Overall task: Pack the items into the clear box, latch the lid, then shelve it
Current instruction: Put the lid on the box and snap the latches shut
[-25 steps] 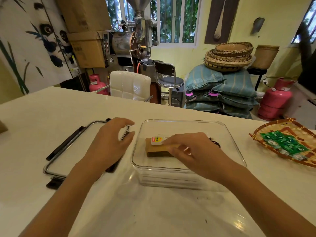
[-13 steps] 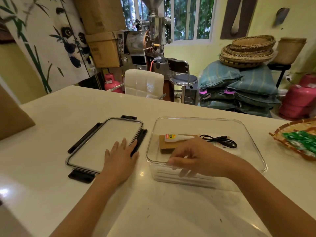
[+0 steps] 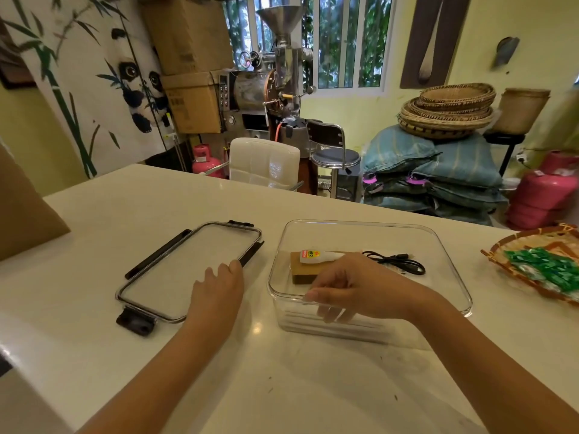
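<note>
On the white bench [image 3: 282, 386], near centre: clear box [image 3: 438, 245] standing open, lid [image 3: 175, 274] lying flat just to its left, black latches flipped outward. Inside the box: brown block [image 3: 302, 270], small white tube [image 3: 316, 255] with a red and yellow label resting on top of it, black cable [image 3: 398, 261] coiled just to the right. Right hand [image 3: 360, 286] at the box's near wall, thumb along the rim and fingers curled down the outside, gripping the wall. Left hand [image 3: 219, 286] resting flat on the lid's near right corner, fingers extended, fingertips at the lid's right edge; not closed around anything, as far as can be seen.

Step in hand, judging by the layout: packing apparently done or nearly so, lid about to go on. Woven tray [image 3: 501, 255] of green packets [image 3: 545, 270] at far right of the bench; unclear whether those belong in the box.

Next move calls for: curling the left fingers under the lid's edge, lifting and carrying it rightward over the box, squaring it to the rim while the right hand steadies the wall, then pressing down the latches. Worth watching: latches folding under the lid and fouling the rim. No shelf in view.
</note>
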